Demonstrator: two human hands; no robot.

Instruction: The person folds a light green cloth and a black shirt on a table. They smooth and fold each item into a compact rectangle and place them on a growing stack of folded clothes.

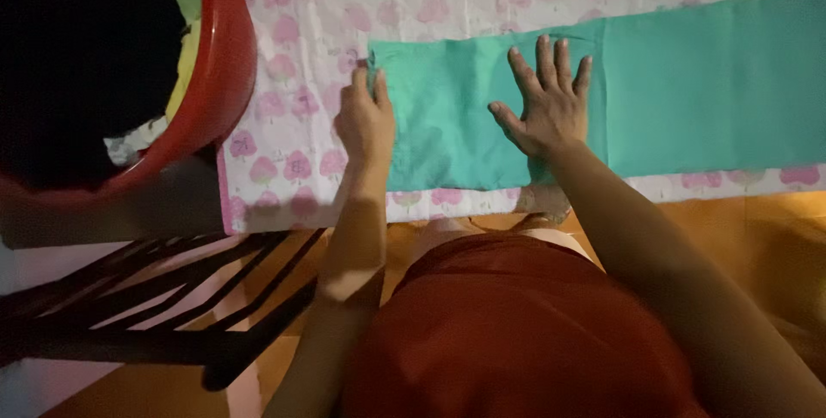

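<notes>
Hands: left hand (365, 119) pinches the teal cloth (671, 82) at its end, right hand (547, 100) pressed flat, fingers spread.

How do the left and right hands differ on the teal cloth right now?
The left hand is curled, gripping the teal cloth at its left edge; the right hand lies flat on it with fingers spread. The left sits at the end, the right nearer the middle. Both touch the cloth.
</notes>
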